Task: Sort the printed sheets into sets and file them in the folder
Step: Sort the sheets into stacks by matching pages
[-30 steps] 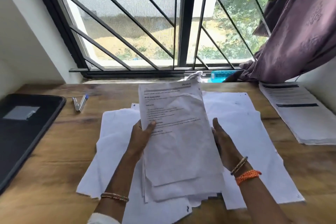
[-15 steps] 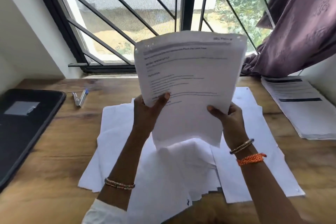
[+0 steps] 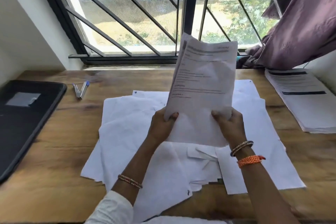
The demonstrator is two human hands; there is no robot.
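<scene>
Both hands up: left hand (image 3: 161,125) and right hand (image 3: 230,123) pinch a sheaf (image 3: 203,85) above the desk's middle. 1 stack (image 3: 305,103) sits at the right edge; loose sheets (image 3: 127,132) remain, folder (image 3: 23,120) at the left edge looks unfilled.

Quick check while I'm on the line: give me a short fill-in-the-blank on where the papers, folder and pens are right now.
1. Both hands, left and right, hold the printed sheets by their ____ edge.
2. The black folder lies at the table's ____ side.
3. The pens lie between the folder and the loose ____.
4. The neat stack sits under the purple ____.

Missing words: bottom; left; papers; curtain
</scene>
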